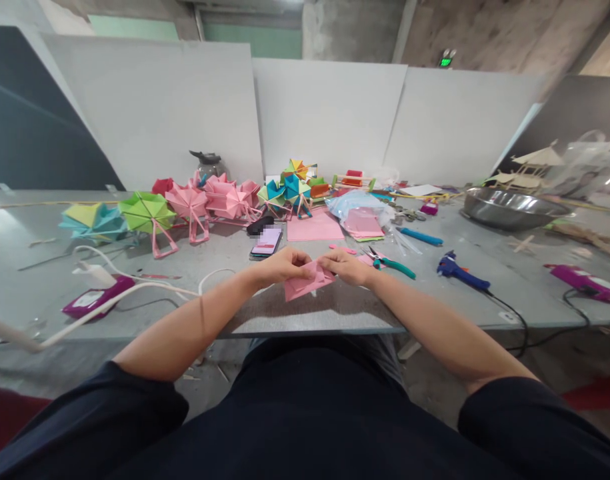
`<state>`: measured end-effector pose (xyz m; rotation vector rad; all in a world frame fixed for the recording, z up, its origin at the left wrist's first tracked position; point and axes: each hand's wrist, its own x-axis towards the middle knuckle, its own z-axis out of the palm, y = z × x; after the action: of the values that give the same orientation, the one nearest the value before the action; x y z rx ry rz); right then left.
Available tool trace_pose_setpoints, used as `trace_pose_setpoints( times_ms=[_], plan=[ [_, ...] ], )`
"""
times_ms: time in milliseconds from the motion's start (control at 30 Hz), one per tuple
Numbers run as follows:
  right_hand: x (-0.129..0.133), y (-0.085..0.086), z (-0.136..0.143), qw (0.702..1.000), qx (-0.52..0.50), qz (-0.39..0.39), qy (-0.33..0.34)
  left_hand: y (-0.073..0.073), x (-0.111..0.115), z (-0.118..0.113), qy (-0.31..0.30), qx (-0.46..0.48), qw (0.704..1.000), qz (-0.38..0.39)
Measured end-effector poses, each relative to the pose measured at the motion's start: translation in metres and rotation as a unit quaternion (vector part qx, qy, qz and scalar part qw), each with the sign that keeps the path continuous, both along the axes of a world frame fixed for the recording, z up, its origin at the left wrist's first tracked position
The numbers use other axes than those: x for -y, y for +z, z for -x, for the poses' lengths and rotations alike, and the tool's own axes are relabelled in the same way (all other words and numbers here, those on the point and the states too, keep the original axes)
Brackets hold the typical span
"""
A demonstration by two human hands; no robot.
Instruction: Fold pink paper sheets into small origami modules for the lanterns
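Observation:
Both hands pinch one small folded sheet of pink paper point(305, 285) just above the table's front part. My left hand point(285, 265) is closed on its upper left edge, thumb on top. At the upper right corner, my right hand point(348, 265) grips it between thumb and fingers. The creases under the fingertips are partly hidden. Beyond the hands lies a flat pink sheet point(315, 225). A phone point(267, 240) rests behind my left hand, and teal-handled pliers point(395, 266) lie to the right of my right hand.
Folded paper umbrella shapes point(189, 202) in several colours line the back left. A blue glue gun point(462, 272) with a cord lies right, near a metal bowl point(515, 208). A white cable point(149, 283) crosses the left side by a purple power strip point(97, 298).

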<state>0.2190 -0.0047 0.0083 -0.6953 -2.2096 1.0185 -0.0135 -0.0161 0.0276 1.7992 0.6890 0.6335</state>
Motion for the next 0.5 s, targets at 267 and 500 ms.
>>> trace_pose_setpoints(
  times_ms=[267,500],
  plan=[
    [-0.004,0.002,-0.007,0.998,0.015,-0.008,-0.059,-0.006,-0.011,0.006,0.073,-0.029,0.997,0.015],
    [-0.026,0.015,-0.043,0.987,0.103,-0.025,-0.117,-0.009,-0.015,0.004,0.124,-0.026,0.992,-0.008]
  ],
)
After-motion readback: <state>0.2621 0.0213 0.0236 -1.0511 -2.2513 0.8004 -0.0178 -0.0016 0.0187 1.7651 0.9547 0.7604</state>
